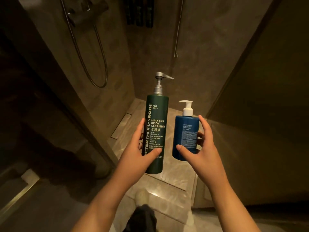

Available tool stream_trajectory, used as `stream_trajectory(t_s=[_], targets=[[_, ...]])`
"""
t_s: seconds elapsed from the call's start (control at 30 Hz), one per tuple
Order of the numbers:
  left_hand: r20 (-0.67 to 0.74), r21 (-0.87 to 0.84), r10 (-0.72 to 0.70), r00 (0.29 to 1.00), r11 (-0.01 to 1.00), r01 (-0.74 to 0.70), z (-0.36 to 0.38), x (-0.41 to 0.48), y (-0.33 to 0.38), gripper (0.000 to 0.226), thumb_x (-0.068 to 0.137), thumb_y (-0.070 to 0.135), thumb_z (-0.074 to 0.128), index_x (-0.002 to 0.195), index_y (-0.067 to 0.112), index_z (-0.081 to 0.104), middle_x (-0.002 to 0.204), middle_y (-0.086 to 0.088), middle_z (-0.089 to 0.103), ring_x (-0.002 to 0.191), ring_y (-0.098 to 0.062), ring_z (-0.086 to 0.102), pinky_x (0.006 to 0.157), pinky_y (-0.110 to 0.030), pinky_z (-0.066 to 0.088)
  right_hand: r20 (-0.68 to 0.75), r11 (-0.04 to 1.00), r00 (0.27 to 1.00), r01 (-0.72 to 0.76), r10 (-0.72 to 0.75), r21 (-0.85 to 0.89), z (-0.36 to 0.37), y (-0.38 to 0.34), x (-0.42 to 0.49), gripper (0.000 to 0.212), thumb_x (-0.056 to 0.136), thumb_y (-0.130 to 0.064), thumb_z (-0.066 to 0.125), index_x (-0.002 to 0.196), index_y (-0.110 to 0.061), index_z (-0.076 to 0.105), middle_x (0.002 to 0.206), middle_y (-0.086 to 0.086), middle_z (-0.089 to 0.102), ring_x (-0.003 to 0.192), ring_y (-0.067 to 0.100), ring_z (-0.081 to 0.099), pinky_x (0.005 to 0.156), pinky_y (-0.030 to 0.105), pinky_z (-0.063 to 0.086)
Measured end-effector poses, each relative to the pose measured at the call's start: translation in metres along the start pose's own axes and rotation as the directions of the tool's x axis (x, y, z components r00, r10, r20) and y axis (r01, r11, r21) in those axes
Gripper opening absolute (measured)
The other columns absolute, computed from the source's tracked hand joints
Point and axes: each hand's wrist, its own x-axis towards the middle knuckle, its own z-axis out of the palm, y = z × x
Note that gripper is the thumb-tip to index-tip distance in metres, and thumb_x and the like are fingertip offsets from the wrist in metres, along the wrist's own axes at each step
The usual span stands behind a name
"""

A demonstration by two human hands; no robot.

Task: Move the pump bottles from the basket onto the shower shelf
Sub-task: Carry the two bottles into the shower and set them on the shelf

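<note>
A tall dark green pump bottle (157, 118) with a silver pump is upright in the air, gripped low on its body by my left hand (138, 149). Right of it is a shorter blue pump bottle (185, 131) with a white pump, also upright, held by my right hand (200, 144) with the thumb across its front. Both bottles hang above the shower floor at the stall's opening. No basket is in view. High on the back wall is a dark recess (140, 10) with several dark bottles in it.
A shower hose (98, 64) loops down the left wall below the mixer (78, 12). A metal rail (178, 30) runs down the back wall. A floor drain slot (121, 126) lies at the left. Glass panels flank the opening. My foot (141, 196) stands on the tiled floor.
</note>
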Motion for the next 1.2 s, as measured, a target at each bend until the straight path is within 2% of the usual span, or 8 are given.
stream_trajectory(t_s=[0.2,0.33,0.4,0.67,0.77,0.97,1.1,1.2], targets=[[0.019,-0.052,0.031,0.999,0.998,-0.030,0.000,0.105,0.005,0.091,0.079,0.021,0.074,0.139,0.060,0.016,0.116,0.051,0.044,0.109,0.017,0.050,0.073,-0.003,0.044,-0.023,1.000,1.000,0.004,-0.004,0.016,0.006,0.001,0.096,0.093,0.072,-0.036,0.078,0.133,-0.066,0.014,0.114,-0.038,0.043,0.101,-0.025,0.045,0.059,0.004,0.046],[0.012,-0.083,0.064,0.998,0.995,-0.063,-0.006,0.179,0.018,0.091,0.079,0.019,0.073,0.139,0.058,0.017,0.119,0.049,0.045,0.113,0.014,0.049,0.076,-0.004,0.044,-0.002,1.000,1.000,0.010,-0.010,-0.019,0.008,-0.009,0.168,0.093,0.072,-0.037,0.078,0.134,-0.064,0.013,0.117,-0.033,0.045,0.102,-0.022,0.046,0.068,0.011,0.045],[0.001,-0.087,0.075,0.997,0.993,-0.074,-0.015,0.211,0.025,0.091,0.079,0.019,0.074,0.138,0.060,0.019,0.121,0.046,0.046,0.115,0.011,0.050,0.078,-0.005,0.044,0.002,0.999,1.000,0.024,-0.023,-0.033,0.010,-0.018,0.205,0.093,0.071,-0.038,0.077,0.134,-0.064,0.013,0.118,-0.032,0.045,0.103,-0.023,0.045,0.065,0.010,0.046],[-0.053,-0.056,0.112,0.992,0.992,-0.115,-0.039,0.314,0.047,0.090,0.080,0.015,0.073,0.141,0.054,0.019,0.129,0.040,0.042,0.115,0.015,0.047,0.080,-0.002,0.041,0.006,0.994,0.995,0.102,-0.103,0.036,0.026,-0.025,0.309,0.095,0.072,-0.034,0.078,0.133,-0.065,0.013,0.110,-0.053,0.040,0.104,-0.025,0.043,0.063,0.003,0.045],[-0.081,-0.037,0.106,0.991,0.993,-0.109,-0.046,0.347,0.055,0.090,0.080,0.015,0.073,0.139,0.057,0.019,0.127,0.042,0.044,0.117,0.013,0.047,0.088,-0.009,0.044,0.043,0.993,0.993,0.112,-0.114,0.041,0.024,-0.027,0.349,0.095,0.072,-0.035,0.079,0.132,-0.066,0.013,0.106,-0.057,0.038,0.104,-0.026,0.043,0.068,0.008,0.042],[-0.218,-0.002,0.109,0.970,0.994,-0.112,-0.052,0.411,0.063,0.090,0.081,0.015,0.072,0.140,0.057,0.019,0.123,0.044,0.046,0.117,0.010,0.049,0.096,-0.025,0.047,0.146,0.980,0.971,0.176,-0.187,0.090,0.037,-0.030,0.453,0.095,0.071,-0.035,0.079,0.133,-0.065,0.014,0.114,-0.041,0.044,0.104,-0.021,0.047,0.073,0.010,0.042],[-0.394,-0.009,0.124,0.911,0.990,-0.139,-0.053,0.456,0.072,0.090,0.081,0.010,0.071,0.138,0.059,0.021,0.122,0.043,0.047,0.117,0.009,0.050,0.097,-0.022,0.046,0.285,0.960,0.918,0.252,-0.276,0.119,0.050,-0.034,0.527,0.096,0.070,-0.035,0.080,0.133,-0.066,0.014,0.107,-0.047,0.044,0.101,-0.026,0.046,0.065,0.004,0.044],[-0.502,-0.030,0.112,0.858,0.989,-0.147,-0.049,0.484,0.079,0.090,0.082,0.010,0.070,0.135,0.062,0.020,0.120,0.043,0.050,0.116,0.006,0.052,0.094,-0.018,0.046,0.387,0.939,0.855,0.307,-0.345,0.157,0.053,-0.039,0.578,0.096,0.070,-0.032,0.080,0.134,-0.064,0.016,0.105,-0.055,0.042,0.099,-0.030,0.043,0.067,-0.007,0.035]])
